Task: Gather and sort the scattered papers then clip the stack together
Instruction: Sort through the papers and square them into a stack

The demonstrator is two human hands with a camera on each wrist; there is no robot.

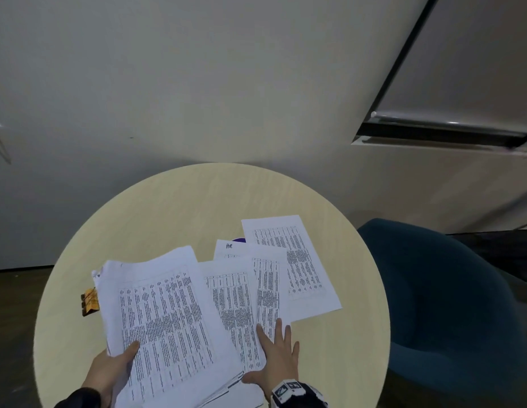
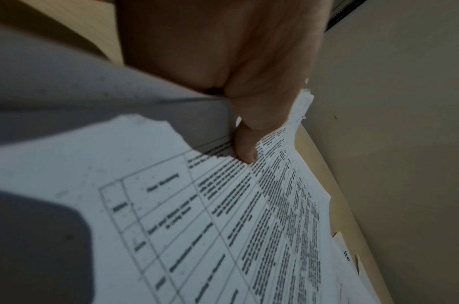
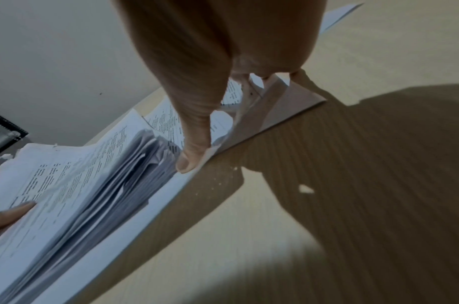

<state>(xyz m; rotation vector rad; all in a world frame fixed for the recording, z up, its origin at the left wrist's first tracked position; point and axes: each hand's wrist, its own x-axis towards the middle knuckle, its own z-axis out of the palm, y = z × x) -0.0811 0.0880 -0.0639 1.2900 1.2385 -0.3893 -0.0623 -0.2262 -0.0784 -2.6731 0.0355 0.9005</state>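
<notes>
A thick stack of printed sheets is held lifted over the near left of the round table. My left hand grips its near corner, thumb on top. Several loose printed sheets lie fanned to the right: one beside the stack, one overlapping it, one farther back, and a sheet marked "HR" partly covered. My right hand lies flat on the near ends of the loose sheets, fingers straight, its thumb at the paper edge. Orange-and-black binder clips sit left of the stack.
A purple object peeks out from under the far sheets. A dark blue chair stands right of the table. A wall rises just behind the table, with a whiteboard tray at upper right. Small paper scraps lie on the tabletop.
</notes>
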